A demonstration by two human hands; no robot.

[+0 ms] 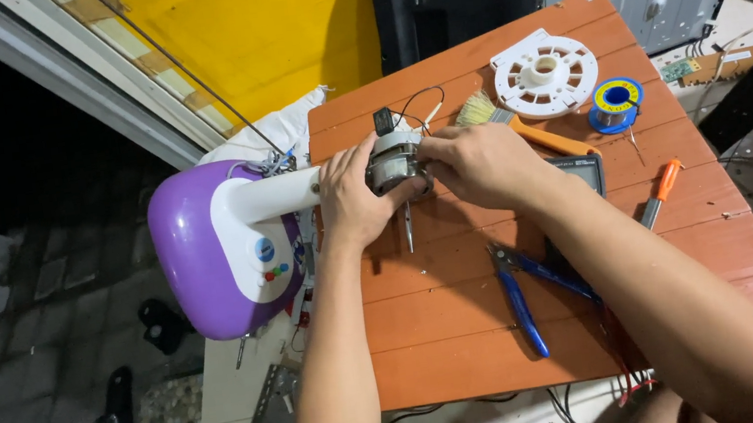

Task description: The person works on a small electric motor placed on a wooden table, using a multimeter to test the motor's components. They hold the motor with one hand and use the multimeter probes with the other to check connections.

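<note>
A: Both hands on the motor point(394, 163), mid-table, near the far edge of the orange table point(469, 325).

B: Left hand point(350, 195) wrapped round the near-left side, fingers curled and clamped on the motor body. Right hand point(482, 164) in from the right, fingertips pinched together on its right face; exactly what lies under them, hard to tell.

A: Lying squarely between the two palms, then. Neither hand nearer; both touching.

B: Long axis left to right, in line with the white neck point(273, 196) leading off to the purple base point(197, 250), which hangs past the table's left edge.

A: And the shaft point(408, 227)?

B: Thin metal pin poking toward the wearer, across that axis, out from under the left fingers.

A: Looks of the motor?

B: Grey metal core, white casing on top, dark wires point(420, 99) looping off the back to a small black part. Mostly hidden by fingers.

A: Around it?

B: Brush point(479, 109) just behind the right hand, white spool point(544, 73) and solder reel point(616, 100) further right. Blue pliers point(518, 295) nearer, under the right forearm. Orange screwdriver point(662, 188) well apart, right.
</note>
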